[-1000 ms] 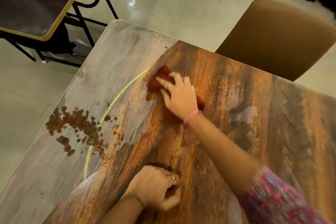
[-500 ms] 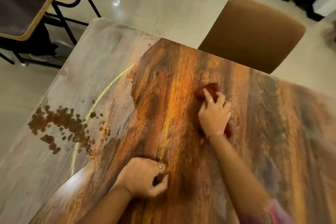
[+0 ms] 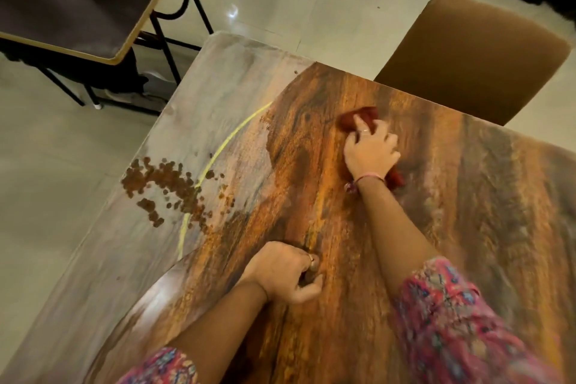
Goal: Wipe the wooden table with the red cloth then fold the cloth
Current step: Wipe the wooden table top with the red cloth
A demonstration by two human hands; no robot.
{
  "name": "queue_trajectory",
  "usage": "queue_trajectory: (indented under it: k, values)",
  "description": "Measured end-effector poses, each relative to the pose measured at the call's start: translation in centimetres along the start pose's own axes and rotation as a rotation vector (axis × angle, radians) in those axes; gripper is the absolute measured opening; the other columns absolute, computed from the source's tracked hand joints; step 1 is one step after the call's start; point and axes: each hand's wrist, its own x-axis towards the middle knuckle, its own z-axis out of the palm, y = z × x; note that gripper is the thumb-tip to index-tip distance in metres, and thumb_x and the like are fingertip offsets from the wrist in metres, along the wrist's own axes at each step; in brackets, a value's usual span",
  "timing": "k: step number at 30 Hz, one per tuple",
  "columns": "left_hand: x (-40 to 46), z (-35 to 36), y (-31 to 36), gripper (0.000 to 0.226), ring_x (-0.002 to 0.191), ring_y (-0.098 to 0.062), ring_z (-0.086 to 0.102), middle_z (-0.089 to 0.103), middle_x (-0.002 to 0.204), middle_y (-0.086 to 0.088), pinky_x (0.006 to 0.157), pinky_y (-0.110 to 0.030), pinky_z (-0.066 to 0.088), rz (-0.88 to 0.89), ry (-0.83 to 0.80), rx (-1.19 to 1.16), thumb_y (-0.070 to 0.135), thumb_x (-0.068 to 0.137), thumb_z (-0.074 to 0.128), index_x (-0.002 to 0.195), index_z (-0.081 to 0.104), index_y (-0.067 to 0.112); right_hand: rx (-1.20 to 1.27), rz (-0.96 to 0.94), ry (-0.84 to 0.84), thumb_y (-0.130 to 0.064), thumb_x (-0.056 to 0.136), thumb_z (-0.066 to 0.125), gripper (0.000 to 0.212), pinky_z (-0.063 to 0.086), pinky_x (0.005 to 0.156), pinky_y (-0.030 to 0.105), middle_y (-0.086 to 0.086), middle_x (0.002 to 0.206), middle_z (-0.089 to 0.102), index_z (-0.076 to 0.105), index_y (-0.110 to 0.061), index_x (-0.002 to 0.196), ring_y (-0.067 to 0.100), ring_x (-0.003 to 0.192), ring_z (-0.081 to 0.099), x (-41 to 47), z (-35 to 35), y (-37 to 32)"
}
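Right hand [image 3: 371, 154] lies flat on the red cloth [image 3: 358, 117], fingers spread, pressing it to the wooden table [image 3: 467, 212]; cloth bunched, showing ahead of the fingertips and again just behind the wrist. Since half a second ago the cloth has travelled back toward the table's left and far side, after a sweep to the right before that: a back-and-forth wiping stroke, so wiping is under way and folding not begun. Left of the grip, well apart, a cluster of brown spots [image 3: 168, 187] and a yellow curved line [image 3: 218, 159] sit on the greyish part of the top, unchanged, not yet reached. Left hand [image 3: 286, 271], nearer the body, stays curled in a loose fist, holding nothing visible, braced on the wood.
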Motion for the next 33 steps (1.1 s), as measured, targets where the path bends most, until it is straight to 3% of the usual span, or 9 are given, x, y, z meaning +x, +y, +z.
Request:
queue_trajectory:
  k: [2, 6, 10, 13, 17, 20, 25, 28, 33]
  values:
    - [-0.2, -0.6, 0.0, 0.050, 0.055, -0.020, 0.049, 0.054, 0.060, -0.001, 0.053, -0.029, 0.032, 0.012, 0.007, -0.061, 0.051, 0.084, 0.030, 0.065, 0.054, 0.012, -0.024, -0.297, -0.026, -0.046, 0.090, 0.043, 0.040, 0.036, 0.087, 0.042, 0.000, 0.139, 0.045, 0.053, -0.041, 0.129, 0.029, 0.116, 0.043, -5.5, 0.7, -3.0]
    - [-2.9, -2.3, 0.2, 0.036, 0.049, -0.021, 0.053, 0.056, 0.052, -0.004, 0.045, -0.031, 0.040, 0.077, 0.139, -0.229, 0.022, 0.087, 0.060, 0.055, 0.050, 0.012, 0.002, -0.895, -0.185, -0.049, 0.090, 0.047, 0.034, 0.039, 0.071, 0.037, -0.004, 0.126, 0.057, 0.058, -0.047, 0.122, 0.026, 0.102, 0.052, -15.1, 0.5, -3.3]
    - [-8.4, -4.6, -0.8, 0.040, 0.045, -0.010, 0.044, 0.045, 0.050, 0.005, 0.046, -0.021, 0.030, 0.055, 0.229, -0.343, 0.024, 0.092, 0.059, 0.056, 0.041, 0.020, 0.011, -1.195, -0.262, -0.047, 0.096, 0.041, 0.034, 0.038, 0.068, 0.036, -0.007, 0.129, 0.053, 0.046, -0.049, 0.130, 0.022, 0.101, 0.049, -17.4, 0.7, -1.0]
    - [-11.1, -6.9, -3.4, 0.040, 0.044, -0.006, 0.041, 0.041, 0.051, 0.008, 0.047, -0.018, 0.031, -0.055, 0.345, -0.444, 0.022, 0.093, 0.058, 0.056, 0.043, 0.017, 0.013, -1.034, -0.201, -0.038, 0.089, 0.055, 0.034, 0.041, 0.069, 0.038, -0.005, 0.126, 0.056, 0.057, -0.045, 0.123, 0.027, 0.098, 0.054, -12.9, 0.7, -3.8]
    - [-11.7, -10.8, -7.1, 0.038, 0.045, 0.002, 0.032, 0.030, 0.053, 0.014, 0.049, -0.008, 0.024, -0.115, 0.454, -0.300, 0.022, 0.090, 0.055, 0.055, 0.042, 0.017, 0.080, -0.308, -0.118, -0.035, 0.094, 0.049, 0.032, 0.040, 0.091, 0.045, -0.005, 0.138, 0.043, 0.056, -0.042, 0.124, 0.028, 0.118, 0.041, -3.8, 1.4, -10.0]
    - [-11.7, -12.7, -9.6, 0.043, 0.042, -0.001, 0.033, 0.031, 0.049, 0.010, 0.044, -0.017, 0.028, -0.133, 0.479, -0.260, 0.024, 0.091, 0.053, 0.052, 0.041, 0.012, 0.090, -0.030, -0.085, -0.033, 0.095, 0.046, 0.035, 0.035, 0.094, 0.047, -0.006, 0.141, 0.038, 0.053, -0.043, 0.128, 0.025, 0.124, 0.036, -4.1, 2.0, -13.2]
    - [-11.2, -14.2, -12.4, 0.043, 0.042, -0.002, 0.033, 0.034, 0.047, 0.010, 0.045, -0.013, 0.025, -0.111, 0.482, -0.289, 0.025, 0.091, 0.054, 0.052, 0.042, 0.012, 0.018, -0.386, -0.126, -0.032, 0.087, 0.048, 0.041, 0.042, 0.080, 0.040, -0.004, 0.134, 0.050, 0.054, -0.042, 0.127, 0.026, 0.114, 0.047, -18.1, 1.6, -11.7]
    - [-11.0, -15.1, -13.9, 0.045, 0.040, -0.004, 0.039, 0.039, 0.045, 0.008, 0.042, -0.020, 0.031, -0.156, 0.503, -0.341, 0.031, 0.092, 0.053, 0.052, 0.043, 0.013, 0.031, -0.507, -0.189, -0.034, 0.086, 0.049, 0.041, 0.043, 0.072, 0.035, -0.005, 0.125, 0.055, 0.054, -0.044, 0.125, 0.023, 0.104, 0.053, -24.4, 0.8, -9.0]
    - [-9.8, -17.1, -16.6, 0.047, 0.039, -0.013, 0.042, 0.043, 0.044, 0.000, 0.043, -0.033, 0.036, -0.210, 0.535, -0.393, 0.035, 0.092, 0.050, 0.053, 0.046, 0.009, -0.022, -0.435, -0.131, -0.029, 0.084, 0.059, 0.040, 0.043, 0.071, 0.038, -0.002, 0.128, 0.055, 0.059, -0.041, 0.122, 0.028, 0.101, 0.053, -17.9, 1.5, -12.0]
